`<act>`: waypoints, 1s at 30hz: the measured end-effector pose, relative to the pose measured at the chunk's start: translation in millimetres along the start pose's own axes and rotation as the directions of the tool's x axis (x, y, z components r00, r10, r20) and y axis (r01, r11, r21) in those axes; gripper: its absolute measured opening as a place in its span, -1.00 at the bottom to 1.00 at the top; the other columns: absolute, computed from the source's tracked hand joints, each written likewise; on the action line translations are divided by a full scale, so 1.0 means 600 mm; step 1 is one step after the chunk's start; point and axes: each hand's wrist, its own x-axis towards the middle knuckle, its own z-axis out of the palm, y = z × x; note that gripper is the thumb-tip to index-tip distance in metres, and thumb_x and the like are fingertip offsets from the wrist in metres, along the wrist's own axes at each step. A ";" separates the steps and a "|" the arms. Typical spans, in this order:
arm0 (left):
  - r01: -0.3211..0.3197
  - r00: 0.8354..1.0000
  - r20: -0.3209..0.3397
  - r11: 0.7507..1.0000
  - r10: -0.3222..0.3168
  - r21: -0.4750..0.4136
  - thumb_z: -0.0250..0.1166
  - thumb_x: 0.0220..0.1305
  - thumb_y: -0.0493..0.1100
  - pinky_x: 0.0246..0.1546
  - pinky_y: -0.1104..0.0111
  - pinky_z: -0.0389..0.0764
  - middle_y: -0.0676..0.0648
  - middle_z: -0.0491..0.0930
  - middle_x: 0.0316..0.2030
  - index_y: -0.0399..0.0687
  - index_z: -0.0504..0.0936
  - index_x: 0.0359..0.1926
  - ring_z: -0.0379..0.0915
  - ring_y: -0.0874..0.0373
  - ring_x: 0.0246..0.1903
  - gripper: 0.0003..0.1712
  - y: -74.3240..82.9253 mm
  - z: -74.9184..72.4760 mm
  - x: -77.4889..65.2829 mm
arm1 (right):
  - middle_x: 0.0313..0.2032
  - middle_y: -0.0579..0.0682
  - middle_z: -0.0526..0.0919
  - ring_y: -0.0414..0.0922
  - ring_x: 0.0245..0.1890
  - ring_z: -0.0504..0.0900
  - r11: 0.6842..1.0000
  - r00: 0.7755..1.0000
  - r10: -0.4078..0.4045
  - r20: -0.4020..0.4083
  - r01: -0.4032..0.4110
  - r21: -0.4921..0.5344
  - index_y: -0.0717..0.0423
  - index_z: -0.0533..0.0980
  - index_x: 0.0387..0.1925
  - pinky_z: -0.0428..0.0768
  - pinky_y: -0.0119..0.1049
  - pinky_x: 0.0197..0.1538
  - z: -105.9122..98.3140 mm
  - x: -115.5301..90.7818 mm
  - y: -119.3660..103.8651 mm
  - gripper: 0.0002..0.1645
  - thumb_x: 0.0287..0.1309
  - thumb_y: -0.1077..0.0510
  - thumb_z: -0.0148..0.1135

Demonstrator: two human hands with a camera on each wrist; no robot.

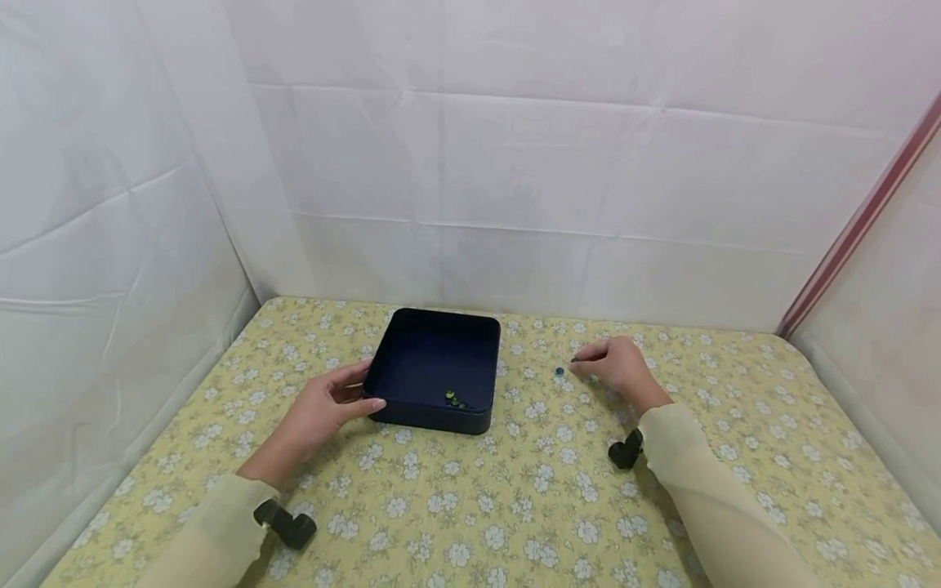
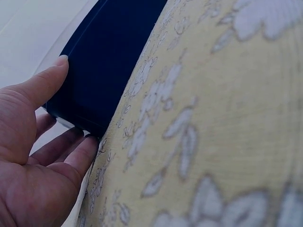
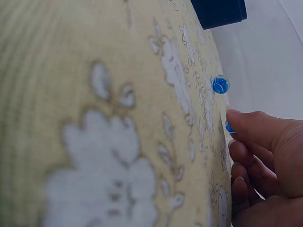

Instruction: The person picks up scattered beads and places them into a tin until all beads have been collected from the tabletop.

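A dark navy square box (image 1: pixel 426 415) stands on the flowered cloth. My left hand (image 1: pixel 323 408) grips its near left corner, thumb on the front wall and fingers along the left side; the left wrist view shows the fingertips low on the box wall (image 2: pixel 99 71). Several small marbles (image 1: pixel 451 396), yellow-green and darker, lie inside at the near right corner. To the right of the box, my right hand (image 1: pixel 613 366) pinches a blue marble (image 3: pixel 229 126) between thumb and fingers, mostly hidden by the thumb. Just left of those fingertips, another clear-and-blue marble (image 3: pixel 220 84) rests on the cloth.
A yellow cloth with white flowers (image 1: pixel 456 514) covers the table. White sheeting (image 1: pixel 470 163) rises behind and at both sides, with a reddish strip (image 1: pixel 860 216) at the right. A black wrist mount (image 1: pixel 287 524) sits on each cuff.
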 end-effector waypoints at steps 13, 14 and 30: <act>-0.007 1.000 0.004 1.000 0.007 0.008 0.48 0.26 0.13 0.20 0.07 0.64 -0.20 0.34 0.49 0.15 0.27 0.57 0.37 -0.21 0.40 -0.05 0.000 -0.001 0.006 | 0.22 0.15 0.64 0.14 0.20 0.61 0.999 1.000 -0.006 -0.012 0.007 0.044 0.03 0.72 0.06 0.63 0.10 0.21 -0.006 -0.013 -0.005 -0.61 0.28 -0.04 0.43; -0.007 1.000 0.005 1.000 0.007 0.007 0.48 0.26 0.13 0.20 0.08 0.64 -0.20 0.33 0.49 0.14 0.26 0.57 0.37 -0.21 0.40 -0.05 0.000 -0.001 0.006 | 0.22 0.16 0.65 0.14 0.19 0.61 0.999 1.000 -0.014 -0.012 0.015 0.043 0.04 0.72 0.07 0.63 0.09 0.20 -0.005 -0.014 -0.006 -0.60 0.29 -0.05 0.42; -0.001 1.000 0.000 1.000 0.001 0.001 0.48 0.27 0.09 0.19 0.13 0.66 -0.22 0.36 0.47 0.11 0.27 0.57 0.37 -0.22 0.40 -0.06 -0.002 0.001 0.003 | 0.22 0.11 0.66 0.07 0.11 0.67 0.994 0.998 -0.062 -0.015 0.063 0.085 -0.01 0.74 0.05 0.69 0.01 0.14 0.007 -0.039 -0.035 -0.60 0.26 -0.08 0.45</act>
